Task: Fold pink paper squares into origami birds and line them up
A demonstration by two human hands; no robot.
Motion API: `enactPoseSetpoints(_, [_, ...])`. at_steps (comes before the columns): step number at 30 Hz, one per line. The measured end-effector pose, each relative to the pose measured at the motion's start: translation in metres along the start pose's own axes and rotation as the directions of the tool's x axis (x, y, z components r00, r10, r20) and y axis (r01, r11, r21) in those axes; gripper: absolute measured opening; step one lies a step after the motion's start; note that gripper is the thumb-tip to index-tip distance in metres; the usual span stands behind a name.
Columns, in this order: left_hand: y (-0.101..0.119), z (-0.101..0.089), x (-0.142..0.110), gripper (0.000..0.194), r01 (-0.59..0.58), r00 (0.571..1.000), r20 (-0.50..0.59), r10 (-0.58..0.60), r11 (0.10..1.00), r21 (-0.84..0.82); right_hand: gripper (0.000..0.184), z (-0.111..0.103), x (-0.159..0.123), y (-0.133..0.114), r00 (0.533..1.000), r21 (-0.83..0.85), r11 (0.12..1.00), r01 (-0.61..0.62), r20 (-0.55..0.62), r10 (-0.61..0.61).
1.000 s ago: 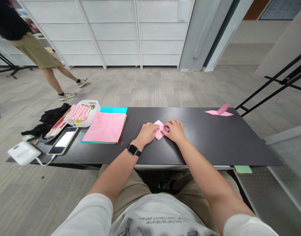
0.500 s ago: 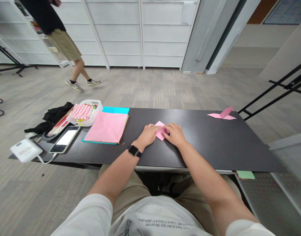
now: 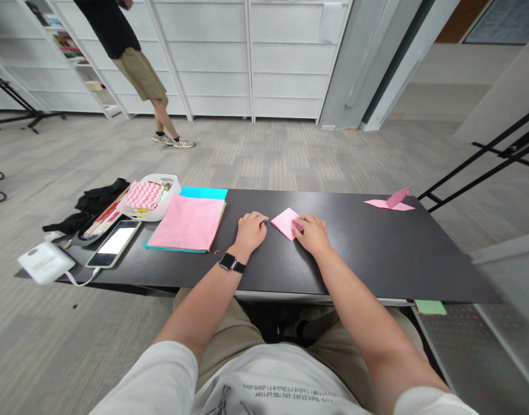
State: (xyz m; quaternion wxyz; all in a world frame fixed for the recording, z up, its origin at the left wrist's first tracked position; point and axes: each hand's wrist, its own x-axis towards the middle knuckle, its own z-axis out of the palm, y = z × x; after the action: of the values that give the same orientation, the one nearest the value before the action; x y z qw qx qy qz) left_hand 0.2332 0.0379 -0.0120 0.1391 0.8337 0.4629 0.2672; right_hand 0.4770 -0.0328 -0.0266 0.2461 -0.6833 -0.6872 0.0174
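A small diamond of folded pink origami paper (image 3: 284,223) lies on the dark table in front of me. My right hand (image 3: 312,233) pinches its right corner between thumb and fingers, which hide that side of it. To the left of the diamond, a short gap away, my left hand (image 3: 251,231) is held over the table, open and holding nothing, its fingers loosely curved. Toward the table's far right stands a finished pink folded-paper figure (image 3: 396,200) with raised flaps.
Coloured paper sheets, pink on top (image 3: 187,223), are stacked left of my hands. Beyond them are a white basket (image 3: 174,188), a phone (image 3: 115,244) cabled to a white power bank (image 3: 47,263), and black cloth (image 3: 100,197). A person (image 3: 138,69) is near the white shelves.
My left hand has come off the folded paper and moved left. The paper shows a flatter, plainer face, with my right hand still on it. The person in the background has walked rightward.
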Motion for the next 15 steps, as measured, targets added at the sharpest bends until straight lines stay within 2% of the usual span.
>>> enactPoseSetpoints(3, [0.0016,0.0012,0.0004,0.026,-0.005,1.000,0.025,0.005,1.000,0.003,0.023,0.0001,0.0000,0.0005,1.000,-0.004,1.000,-0.009,-0.013,0.009])
enactPoseSetpoints(15, [0.0027,-0.0008,0.0010,0.018,-0.114,0.993,0.030,0.116,0.991,-0.065,0.031,-0.0023,0.0011,-0.0018,0.995,0.034,0.997,0.076,0.062,-0.078])
